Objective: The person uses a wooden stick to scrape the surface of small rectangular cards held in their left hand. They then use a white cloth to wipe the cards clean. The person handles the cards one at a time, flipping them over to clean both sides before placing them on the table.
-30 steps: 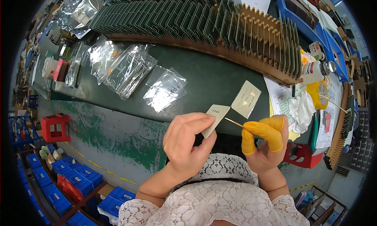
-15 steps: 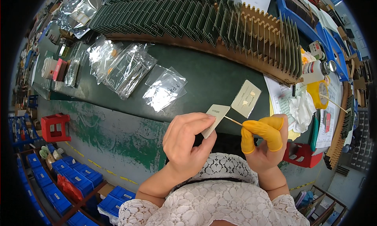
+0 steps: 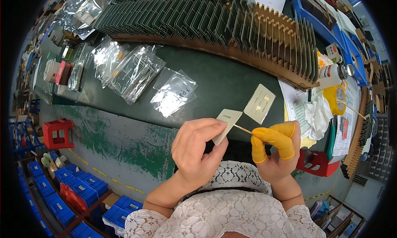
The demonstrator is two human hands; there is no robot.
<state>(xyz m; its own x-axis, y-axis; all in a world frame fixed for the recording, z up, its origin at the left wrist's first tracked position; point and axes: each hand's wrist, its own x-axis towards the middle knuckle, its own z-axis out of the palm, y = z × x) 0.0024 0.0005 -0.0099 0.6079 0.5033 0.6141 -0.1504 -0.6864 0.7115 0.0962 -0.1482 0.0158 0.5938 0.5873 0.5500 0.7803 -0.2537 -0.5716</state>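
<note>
Between the fingers and thumb of my left hand (image 3: 193, 149) is a thin pale grey-beige plate (image 3: 230, 116), tilted, with small dark print on it. My right hand (image 3: 278, 149), with yellow finger cots on the thumb and some fingers, pinches a thin wooden stick (image 3: 243, 129). The stick's far end meets the plate's face near its right edge; whether it has a cotton tip is hard to make out. Just beyond, a second pale plate (image 3: 259, 103) with a shiny gold-like patch lies on the dark green tabletop (image 3: 215, 85).
A long brown slotted rack (image 3: 264, 66) full of upright dark green boards spans the back. Clear plastic bags (image 3: 173, 93) and bagged boards (image 3: 134, 74) lie left. At right are a white bottle (image 3: 330, 75), a yellow round container (image 3: 334, 99), crumpled white tissue (image 3: 318, 118) and papers.
My right hand has shifted slightly left, and the stick's end has moved from the plate's right edge further in over its face. My left hand stays in place.
</note>
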